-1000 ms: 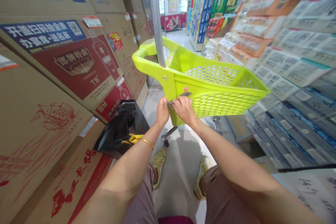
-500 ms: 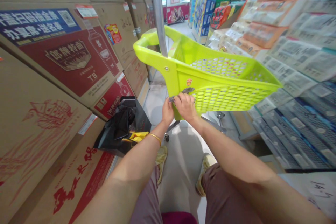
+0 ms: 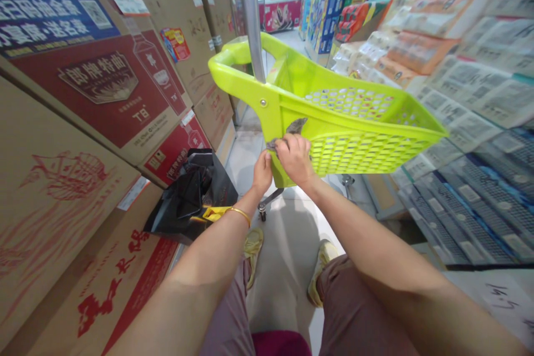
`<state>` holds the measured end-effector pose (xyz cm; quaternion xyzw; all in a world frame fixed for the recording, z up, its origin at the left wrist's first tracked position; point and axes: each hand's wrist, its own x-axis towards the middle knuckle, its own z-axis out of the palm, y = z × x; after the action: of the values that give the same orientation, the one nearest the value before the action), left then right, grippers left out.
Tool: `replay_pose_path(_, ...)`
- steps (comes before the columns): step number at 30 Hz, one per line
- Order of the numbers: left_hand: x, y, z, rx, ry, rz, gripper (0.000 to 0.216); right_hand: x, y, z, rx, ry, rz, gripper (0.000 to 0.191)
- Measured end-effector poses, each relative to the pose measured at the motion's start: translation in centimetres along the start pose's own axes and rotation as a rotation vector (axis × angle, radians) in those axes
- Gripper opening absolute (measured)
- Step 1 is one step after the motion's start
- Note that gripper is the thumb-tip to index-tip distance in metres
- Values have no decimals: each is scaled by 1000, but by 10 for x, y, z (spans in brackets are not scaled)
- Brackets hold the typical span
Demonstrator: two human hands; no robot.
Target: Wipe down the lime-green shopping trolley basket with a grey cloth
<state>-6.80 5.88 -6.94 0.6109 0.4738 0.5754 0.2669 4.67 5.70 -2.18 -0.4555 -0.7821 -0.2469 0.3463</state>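
A lime-green plastic shopping basket (image 3: 359, 144) on a wheeled frame stands in front of me, tilted, with a metal pole (image 3: 251, 16) rising from it. A small grey cloth (image 3: 295, 125) lies against the basket's near side wall. My right hand (image 3: 295, 158) is closed on this cloth and presses it to the wall. My left hand (image 3: 262, 171), with a gold bangle on the wrist, is closed too and pinches the cloth's lower left end beside the right hand.
Stacked cardboard cartons (image 3: 83, 100) wall the left side of the aisle. A black bag (image 3: 192, 194) with a yellow item lies on the floor by them. Shelves of packaged goods (image 3: 471, 94) line the right. My feet rest on the pale floor (image 3: 287, 256).
The cloth and my right hand have moved up the basket's side wall and now cover the small sticker. The view has dropped slightly.
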Motion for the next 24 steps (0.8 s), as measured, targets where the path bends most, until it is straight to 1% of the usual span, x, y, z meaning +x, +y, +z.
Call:
replay_pose_path(2,-1,-1,-1,8,-14,3,44,7,-1,-3,18,15,37,27)
replay_pose_path(5,-1,-3,-2,25,-17,-19,41,0,-4,2,8,18,16,27)
replay_pose_path(7,-1,-3,-4,17,-15,-30,38,-12,-4,9,-11,-4,-37,26)
replay_pose_path(10,0,-2,-5,4,-23,-22,36,-33,-4,18,-38,-76,-126,25)
replay_pose_path(13,0,0,-6,20,-36,-27,40,-48,-4,21,-63,-131,-204,24)
replay_pose_path(15,0,2,-6,31,-41,-26,40,-51,-4,20,-63,-158,-239,23)
replay_pose_path(18,-1,2,-7,26,-54,-27,40,-46,-4,15,-38,-176,-235,22)
replay_pose_path(20,-1,1,-7,12,-58,-28,40,-35,-3,10,-16,-148,-203,22)
replay_pose_path(24,-1,-1,-8,23,-62,-20,38,-8,-3,-2,18,-46,-41,25)
